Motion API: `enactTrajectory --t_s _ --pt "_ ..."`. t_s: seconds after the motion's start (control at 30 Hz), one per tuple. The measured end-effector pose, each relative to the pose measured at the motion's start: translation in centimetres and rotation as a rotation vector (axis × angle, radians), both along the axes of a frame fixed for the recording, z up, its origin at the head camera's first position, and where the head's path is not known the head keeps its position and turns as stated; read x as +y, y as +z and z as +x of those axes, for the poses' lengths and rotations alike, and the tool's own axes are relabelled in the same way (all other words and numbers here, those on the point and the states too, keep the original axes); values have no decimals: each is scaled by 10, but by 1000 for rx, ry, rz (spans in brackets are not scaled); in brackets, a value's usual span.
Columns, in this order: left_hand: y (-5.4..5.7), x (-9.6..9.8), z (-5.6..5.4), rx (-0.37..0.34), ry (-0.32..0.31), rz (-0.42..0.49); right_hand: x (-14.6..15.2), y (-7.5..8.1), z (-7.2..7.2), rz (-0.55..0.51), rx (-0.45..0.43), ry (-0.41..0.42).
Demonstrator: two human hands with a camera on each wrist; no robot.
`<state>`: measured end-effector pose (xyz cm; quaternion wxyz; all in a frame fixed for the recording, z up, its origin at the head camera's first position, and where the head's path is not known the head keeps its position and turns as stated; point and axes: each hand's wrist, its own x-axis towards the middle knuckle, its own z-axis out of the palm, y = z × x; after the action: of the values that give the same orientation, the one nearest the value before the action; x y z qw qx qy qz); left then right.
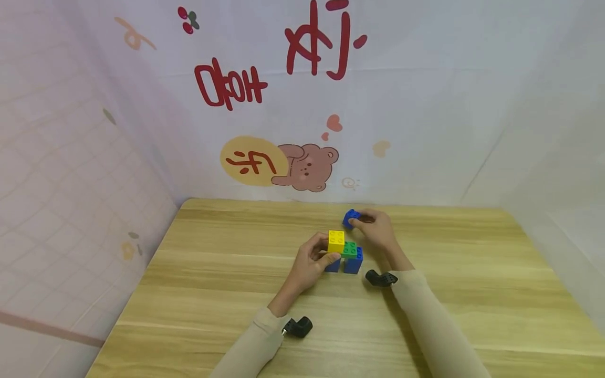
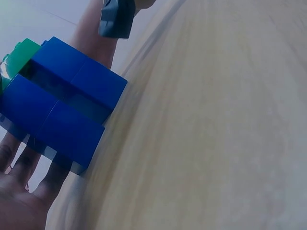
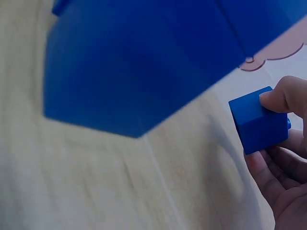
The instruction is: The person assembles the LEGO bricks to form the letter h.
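Note:
A small toy-brick structure stands on the table. A yellow brick (image 1: 336, 241) tops its left end, a green brick (image 1: 350, 249) lies beside it lower down, and blue bricks (image 1: 353, 264) form two columns beneath. My left hand (image 1: 307, 265) grips the structure's left side, with the thumb in front near the yellow brick. In the left wrist view, fingers lie along one of the blue columns (image 2: 53, 120). Behind the structure and to its right, my right hand (image 1: 375, 228) pinches a separate blue brick (image 1: 350, 218) between thumb and fingers. The right wrist view shows this loose brick (image 3: 259, 120) tilted.
The wooden table (image 1: 227, 252) ends at the back against a white wall cloth (image 1: 425, 131) with red characters and a cartoon bear (image 1: 309, 168). Black wrist devices (image 1: 299, 327) sit at both sleeve cuffs.

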<state>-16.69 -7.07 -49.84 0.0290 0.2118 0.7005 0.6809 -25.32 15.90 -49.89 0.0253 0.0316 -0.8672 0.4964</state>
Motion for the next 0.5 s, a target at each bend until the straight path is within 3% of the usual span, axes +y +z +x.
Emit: enactTrajectory --t_s 0.27,0.5 --pt "0 -2 -1 14 -3 -3 0 7 17 -49 36 24" --pt "0 -2 0 13 -9 3 -1 20 34 -73 -8 -8"
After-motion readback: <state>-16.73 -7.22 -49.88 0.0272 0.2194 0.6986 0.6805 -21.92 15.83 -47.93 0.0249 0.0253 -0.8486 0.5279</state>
